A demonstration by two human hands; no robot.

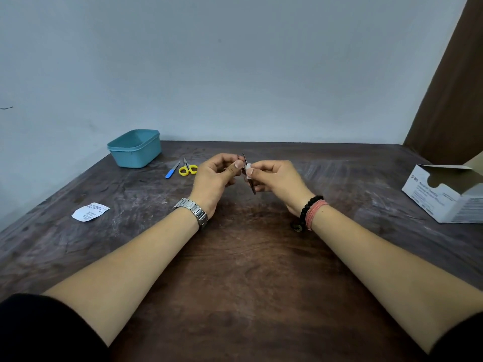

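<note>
Both hands are raised above the middle of the dark wooden table [240,257]. My left hand [213,180], with a metal watch on its wrist, pinches the upper part of a thin dark metal tool [253,189] that looks like tweezers. My right hand [277,182], with bead and thread bracelets, pinches a small white pad [248,168] against the tool. The tool's lower end sticks out below my right fingers. Most of the tool is hidden by the fingers.
A teal plastic tub [134,148] stands at the back left. Beside it lie a blue-handled tool [172,170] and yellow-handled scissors [188,169]. A torn white wrapper [90,211] lies at the left. An open white carton [444,194] stands at the right edge.
</note>
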